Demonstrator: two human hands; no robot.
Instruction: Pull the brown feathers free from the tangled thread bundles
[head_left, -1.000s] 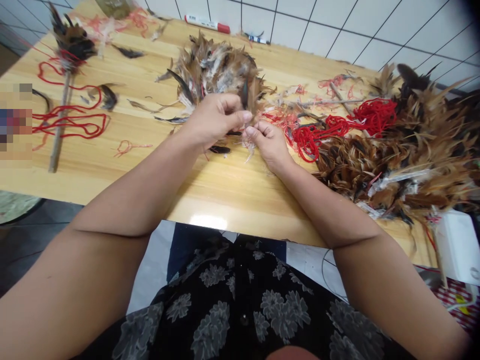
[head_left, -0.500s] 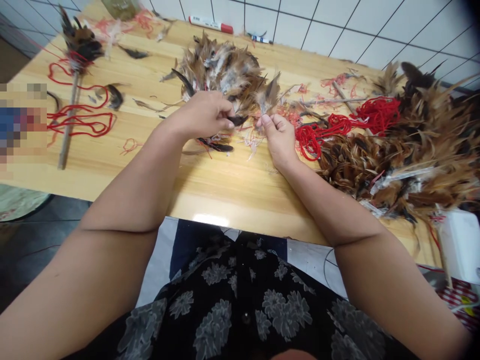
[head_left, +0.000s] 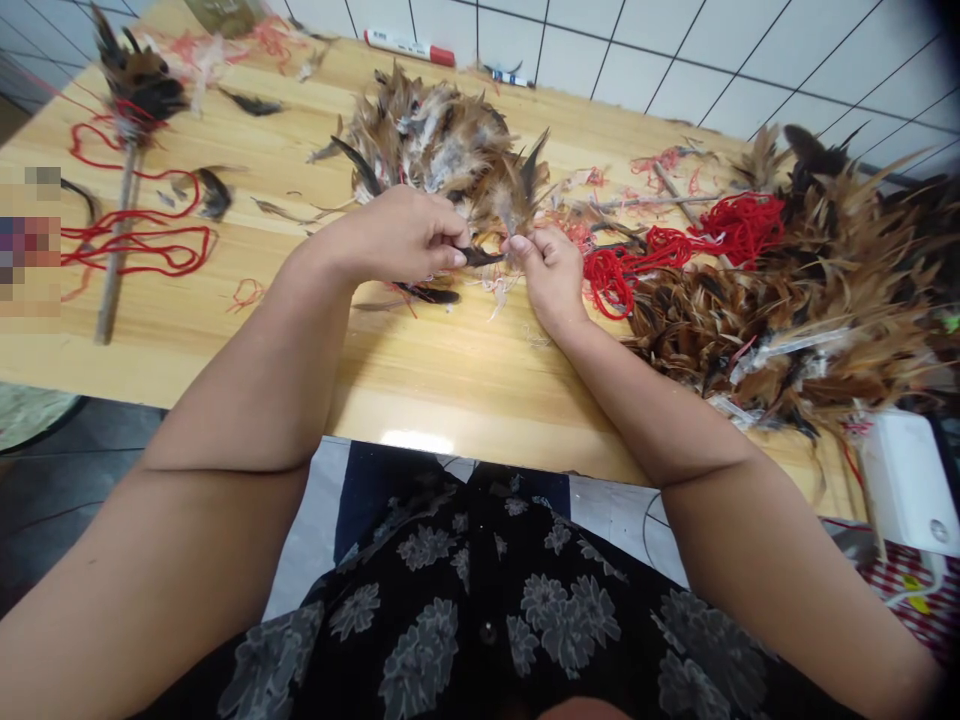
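Between finger and thumb, my left hand [head_left: 416, 235] pinches a dark feather [head_left: 481, 258] that points right. My right hand [head_left: 553, 275] is closed on the base of a small tuft of brown feathers [head_left: 519, 195], which stands up from the fingertips. The dark feather's end reaches close to my right fingertips; whether they touch, I cannot tell. Just behind both hands lies a large heap of brown and grey feathers [head_left: 442, 135]. Another dark feather [head_left: 431, 295] rests on the wooden table [head_left: 435, 380] below my left hand.
At the left lies a stick with dark feathers [head_left: 116, 250] and red cord [head_left: 169, 260] around it. Red yarn [head_left: 742, 230] and a big pile of brown feathers [head_left: 750, 320] fill the right side. A marker [head_left: 409, 48] lies by the tiled wall. A white device [head_left: 907, 480] sits at the right corner.
My hands have come closer together, and the dark feather's tip now reaches toward the tuft in my right hand. The whole view has shifted slightly.
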